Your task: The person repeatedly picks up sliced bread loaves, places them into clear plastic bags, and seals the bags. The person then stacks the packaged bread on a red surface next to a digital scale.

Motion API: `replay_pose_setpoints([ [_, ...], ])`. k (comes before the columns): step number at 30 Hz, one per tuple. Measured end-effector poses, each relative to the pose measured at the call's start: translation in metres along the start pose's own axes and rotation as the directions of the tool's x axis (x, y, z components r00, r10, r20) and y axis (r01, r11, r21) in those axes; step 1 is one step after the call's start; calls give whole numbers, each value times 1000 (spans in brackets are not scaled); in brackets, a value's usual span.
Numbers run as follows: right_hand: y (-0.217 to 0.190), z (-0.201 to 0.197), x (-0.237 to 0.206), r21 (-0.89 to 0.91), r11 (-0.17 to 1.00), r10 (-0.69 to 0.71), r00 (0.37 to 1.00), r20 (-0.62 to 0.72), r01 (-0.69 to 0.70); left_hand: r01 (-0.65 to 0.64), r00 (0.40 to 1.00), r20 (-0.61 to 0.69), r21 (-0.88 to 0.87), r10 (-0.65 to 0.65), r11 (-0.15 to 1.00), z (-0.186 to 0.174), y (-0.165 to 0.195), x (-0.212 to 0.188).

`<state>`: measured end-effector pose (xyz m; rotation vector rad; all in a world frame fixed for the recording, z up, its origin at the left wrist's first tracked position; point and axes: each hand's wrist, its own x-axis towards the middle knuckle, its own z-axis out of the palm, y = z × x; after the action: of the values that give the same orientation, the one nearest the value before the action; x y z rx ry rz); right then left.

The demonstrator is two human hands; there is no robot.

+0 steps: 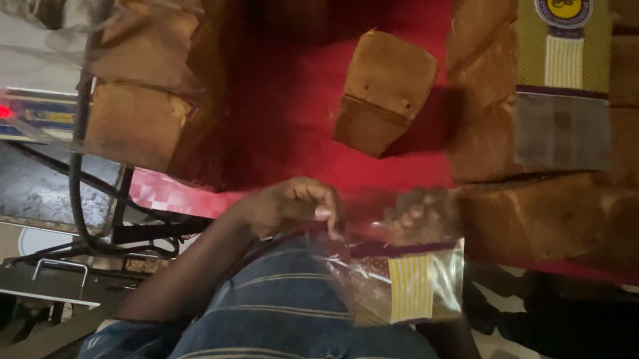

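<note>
Both hands were raised at the lower centre of the frame, w/ forearms coming up from the bottom edge over a blue striped lap (284, 338). Left hand (293, 205) was curled, knuckles up, fingertips pinched tight on the top left edge of a plastic bag (397, 283). Right hand (421, 216) was bent the same way, fingers closed on the bag's top right edge.

The bag was clear, w/ a yellow striped panel and a dark band near its mouth; hung between the hands, just below the red table (297, 106) edge, centre-right of the frame. Can't tell if anything was inside.

A bare loaf (382, 90) stood alone on the table, upper centre, apart from both hands. A bagged loaf (559, 90) lay at upper right.
</note>
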<state>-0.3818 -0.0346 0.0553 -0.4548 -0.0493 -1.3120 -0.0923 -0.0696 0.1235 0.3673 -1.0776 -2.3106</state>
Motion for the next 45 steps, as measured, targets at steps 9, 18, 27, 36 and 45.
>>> replay_pose_setpoints([
  [9, -6, 4, 38, -183, 982, -83, 977, -198, 46, -347, 920, -280, -246, 276, 905, 19, 33, 32],
  [18, -53, -49, 157, -720, 687, -271, 884, -381, -100, -7, 734, -549, 582, 400, 813, -61, 87, 123],
  [27, -15, -40, 167, -933, 358, -498, 850, -173, 20, 140, 676, -562, 733, 476, 666, -120, 30, 162],
  [36, 29, -70, 128, -899, -168, -515, 814, -270, -404, 372, 595, -111, 916, 796, -150, -123, -21, 118],
  [45, 41, -104, 42, -435, -868, -138, 959, -249, -238, 174, 821, 7, 949, 571, -262, -127, -53, 54],
])
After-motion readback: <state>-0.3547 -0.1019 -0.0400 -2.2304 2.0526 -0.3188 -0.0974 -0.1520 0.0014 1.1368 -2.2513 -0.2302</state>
